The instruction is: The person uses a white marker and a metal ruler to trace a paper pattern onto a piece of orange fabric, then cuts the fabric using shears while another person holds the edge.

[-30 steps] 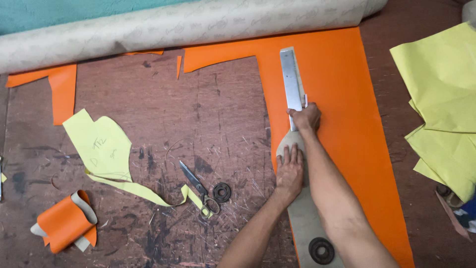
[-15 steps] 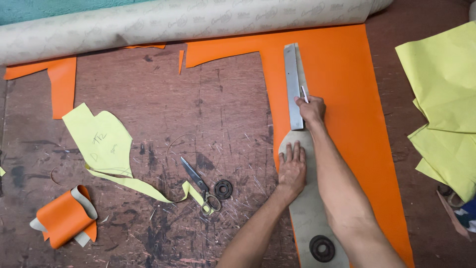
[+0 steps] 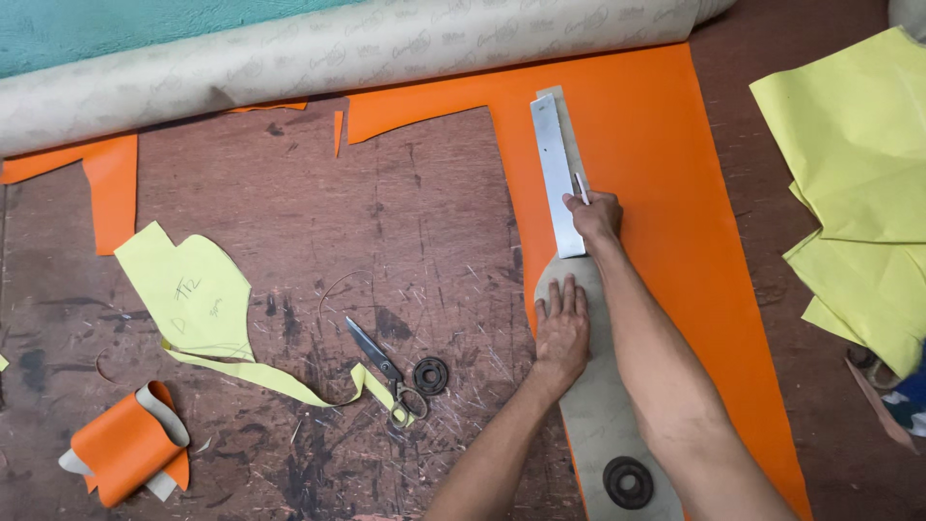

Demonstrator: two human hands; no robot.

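Pinching a thin marking tool (image 3: 580, 187), my right hand (image 3: 596, 214) traces the steel ruler (image 3: 557, 174) at upper centre; left hand (image 3: 563, 328) flat pins the grey pattern board (image 3: 598, 405) on orange sheet (image 3: 675, 193). Slack pressure could skew the line.

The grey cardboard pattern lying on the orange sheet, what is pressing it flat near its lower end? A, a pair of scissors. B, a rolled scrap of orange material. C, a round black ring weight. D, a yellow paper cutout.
C: a round black ring weight sits on the grey cardboard pattern near its lower end, while the left hand presses it higher up.
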